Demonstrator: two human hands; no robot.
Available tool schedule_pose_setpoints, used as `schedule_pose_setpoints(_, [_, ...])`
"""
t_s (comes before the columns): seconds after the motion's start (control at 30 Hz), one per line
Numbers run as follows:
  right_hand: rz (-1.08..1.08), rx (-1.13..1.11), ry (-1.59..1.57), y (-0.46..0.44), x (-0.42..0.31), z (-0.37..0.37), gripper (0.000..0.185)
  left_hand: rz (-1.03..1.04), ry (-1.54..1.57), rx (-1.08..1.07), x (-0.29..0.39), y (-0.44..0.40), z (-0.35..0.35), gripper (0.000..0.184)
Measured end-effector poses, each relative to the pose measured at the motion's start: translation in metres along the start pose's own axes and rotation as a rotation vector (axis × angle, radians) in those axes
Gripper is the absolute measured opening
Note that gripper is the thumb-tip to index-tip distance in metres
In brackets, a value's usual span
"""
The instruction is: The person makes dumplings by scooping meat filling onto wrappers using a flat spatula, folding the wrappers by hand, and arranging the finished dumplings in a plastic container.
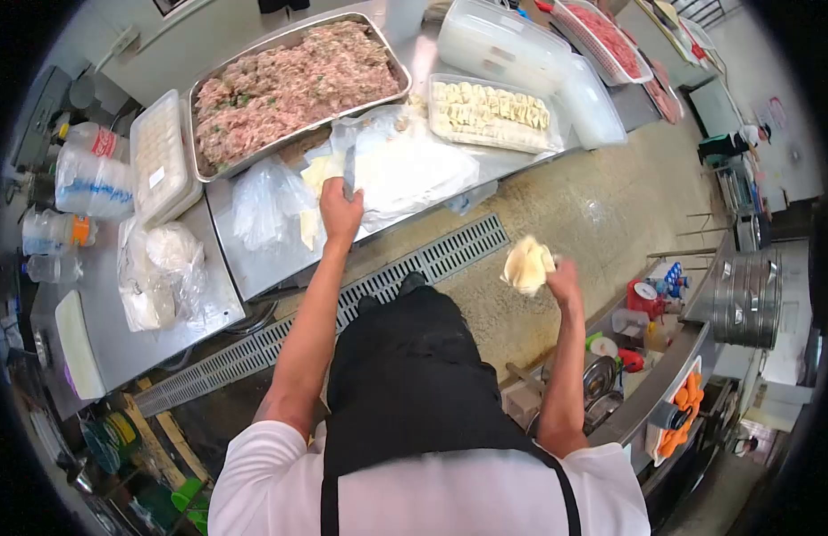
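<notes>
My left hand [340,210] is closed around a flat, grey, blade-like spatula [349,170], which points up towards the meat tray. Just beyond it lies white plastic sheeting [423,174] on the steel table, with pale yellow wrapper-like pieces [310,228] at its left. Out over the floor on the right, my right hand [564,279] grips a pale yellow, folded bundle that looks like dough [528,265]; motion blurs it, so its exact kind is unclear. A large metal tray [199,134] of minced meat [298,85] stands beyond my left hand.
A clear plastic box [557,143] of rows of filled dumplings [490,107] sits at the table's far edge. Bagged dough [172,250] and bottles [92,183] are at left. A floor grate [423,263] runs below. At right, a shelf holds a red scale [644,299] and carrots [682,415].
</notes>
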State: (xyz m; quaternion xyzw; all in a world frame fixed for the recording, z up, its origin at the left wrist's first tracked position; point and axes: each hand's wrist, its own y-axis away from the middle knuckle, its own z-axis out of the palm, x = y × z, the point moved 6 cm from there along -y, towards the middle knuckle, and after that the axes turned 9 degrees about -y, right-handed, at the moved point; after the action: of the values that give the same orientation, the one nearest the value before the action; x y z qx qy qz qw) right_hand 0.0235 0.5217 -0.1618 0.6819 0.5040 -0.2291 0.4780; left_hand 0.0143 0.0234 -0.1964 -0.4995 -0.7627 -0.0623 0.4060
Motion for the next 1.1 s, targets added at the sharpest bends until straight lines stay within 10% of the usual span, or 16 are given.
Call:
schedule_pose_setpoints(0.37, [-0.747,-0.332,0.154,-0.035,-0.294,0.168,0.055,-0.071,0.064,0.016,0.006,0.001,-0.003,0.028])
schedule_pose_setpoints(0.5, [-0.485,-0.736,-0.263,-0.089,-0.291,0.222,0.047,-0.180,0.044,0.046,0.009,0.002,-0.009,0.026])
schedule_pose_setpoints(0.6, [-0.602,-0.426,0.369,-0.136,-0.284,0.226,0.044,-0.257,0.010,0.110,0.006,0.007,-0.008,0.025])
schedule_pose_setpoints(1.1, [-0.952,-0.564,0.401,-0.159,-0.257,0.303,0.022,-0.522,-0.003,0.083,0.038,-0.016,-0.081,0.024])
